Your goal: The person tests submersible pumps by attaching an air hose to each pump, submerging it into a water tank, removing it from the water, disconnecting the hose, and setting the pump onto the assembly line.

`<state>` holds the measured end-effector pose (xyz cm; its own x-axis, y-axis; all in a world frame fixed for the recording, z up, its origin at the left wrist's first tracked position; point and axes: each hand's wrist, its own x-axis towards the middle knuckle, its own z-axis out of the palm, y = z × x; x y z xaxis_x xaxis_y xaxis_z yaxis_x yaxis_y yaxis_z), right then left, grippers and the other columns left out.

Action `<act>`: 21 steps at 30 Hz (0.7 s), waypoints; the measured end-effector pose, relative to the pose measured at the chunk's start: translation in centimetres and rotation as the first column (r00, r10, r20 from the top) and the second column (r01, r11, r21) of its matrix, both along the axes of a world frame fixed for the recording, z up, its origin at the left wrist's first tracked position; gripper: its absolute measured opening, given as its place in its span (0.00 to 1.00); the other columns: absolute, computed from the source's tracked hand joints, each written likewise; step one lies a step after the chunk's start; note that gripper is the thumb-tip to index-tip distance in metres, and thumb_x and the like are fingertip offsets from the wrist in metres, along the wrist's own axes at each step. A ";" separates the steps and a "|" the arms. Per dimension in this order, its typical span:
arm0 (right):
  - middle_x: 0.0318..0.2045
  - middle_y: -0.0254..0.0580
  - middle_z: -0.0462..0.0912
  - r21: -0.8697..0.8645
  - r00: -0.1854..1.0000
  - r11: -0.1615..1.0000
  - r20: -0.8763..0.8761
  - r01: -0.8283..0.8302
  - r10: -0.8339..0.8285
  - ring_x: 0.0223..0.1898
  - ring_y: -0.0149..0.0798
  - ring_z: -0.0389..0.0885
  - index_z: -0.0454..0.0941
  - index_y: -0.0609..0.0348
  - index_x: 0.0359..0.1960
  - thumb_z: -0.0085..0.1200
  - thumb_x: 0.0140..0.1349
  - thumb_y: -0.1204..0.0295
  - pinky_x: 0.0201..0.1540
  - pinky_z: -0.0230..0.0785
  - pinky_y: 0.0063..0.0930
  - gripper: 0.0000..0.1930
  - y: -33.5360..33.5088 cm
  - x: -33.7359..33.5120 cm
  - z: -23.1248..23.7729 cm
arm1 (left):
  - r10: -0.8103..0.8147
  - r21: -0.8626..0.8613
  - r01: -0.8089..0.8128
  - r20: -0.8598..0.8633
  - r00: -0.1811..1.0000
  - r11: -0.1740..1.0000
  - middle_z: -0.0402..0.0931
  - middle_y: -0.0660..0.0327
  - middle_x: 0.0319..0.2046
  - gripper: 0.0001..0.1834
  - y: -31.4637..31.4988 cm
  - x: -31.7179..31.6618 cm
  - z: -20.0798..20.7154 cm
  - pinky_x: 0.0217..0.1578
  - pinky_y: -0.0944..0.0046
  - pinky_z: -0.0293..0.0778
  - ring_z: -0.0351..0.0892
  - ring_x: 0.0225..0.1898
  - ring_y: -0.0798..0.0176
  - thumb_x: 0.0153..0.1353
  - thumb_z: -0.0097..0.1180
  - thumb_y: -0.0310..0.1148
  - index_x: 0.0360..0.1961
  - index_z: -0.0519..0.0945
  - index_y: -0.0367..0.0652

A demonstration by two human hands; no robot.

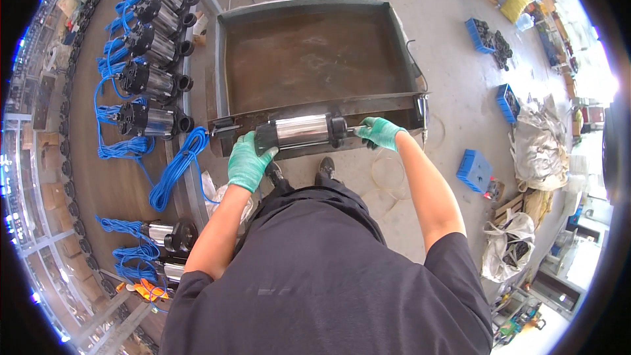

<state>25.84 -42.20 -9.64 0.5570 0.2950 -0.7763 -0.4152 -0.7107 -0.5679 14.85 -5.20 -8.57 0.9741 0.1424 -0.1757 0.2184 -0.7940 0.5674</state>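
Observation:
A submersible pump [302,131] with a shiny steel barrel and black ends lies sideways along the near edge of a metal tank [220,52]. My left hand [248,161], in a green glove, grips the black end on the left, its thumb along the underside. At the other end my right hand [381,133], gloved in green too, closes its fingers around the thin metal shaft sticking out of the pump. Black bits show under the right fingers, too small to make out. A coiled blue cable [177,167] hangs by the bench edge left of the pump.
Several similar pumps [148,82] with blue cables stand in a row on the long bench to my left. More pumps [167,235] lie on its nearer part. Blue crates [474,169] and white sacks [539,144] are on the floor at right. A thin hose [388,190] loops on the floor.

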 end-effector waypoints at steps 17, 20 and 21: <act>0.28 0.27 0.78 0.306 0.935 0.884 -0.157 0.353 -0.319 0.23 0.24 0.72 0.77 0.54 0.53 0.57 0.72 0.65 0.26 0.67 0.23 0.13 -0.6 -1.4 -1.4 | 0.090 0.040 -0.089 -0.015 0.996 0.995 0.77 0.41 0.52 0.48 -1.0 -0.3 -1.5 0.56 0.52 0.74 0.78 0.54 0.42 0.41 0.81 0.43 0.60 0.72 0.31; 0.29 0.26 0.77 0.346 0.888 0.823 -0.263 0.451 -0.377 0.24 0.24 0.74 0.78 0.50 0.54 0.53 0.74 0.68 0.26 0.68 0.22 0.10 -0.9 -1.4 -2.1 | 0.086 -0.024 -0.085 0.025 0.996 0.996 0.77 0.42 0.50 0.48 -1.4 -0.5 -1.5 0.55 0.51 0.74 0.77 0.53 0.41 0.42 0.80 0.44 0.62 0.71 0.35; 0.29 0.26 0.78 0.413 0.846 0.741 -0.317 0.530 -0.429 0.26 0.24 0.75 0.79 0.50 0.52 0.52 0.74 0.70 0.28 0.70 0.21 0.09 -0.7 -1.7 -2.4 | 0.074 -0.006 -0.074 0.053 0.996 0.997 0.76 0.42 0.51 0.50 -1.5 -0.6 -1.4 0.55 0.51 0.74 0.77 0.53 0.41 0.42 0.80 0.43 0.65 0.70 0.37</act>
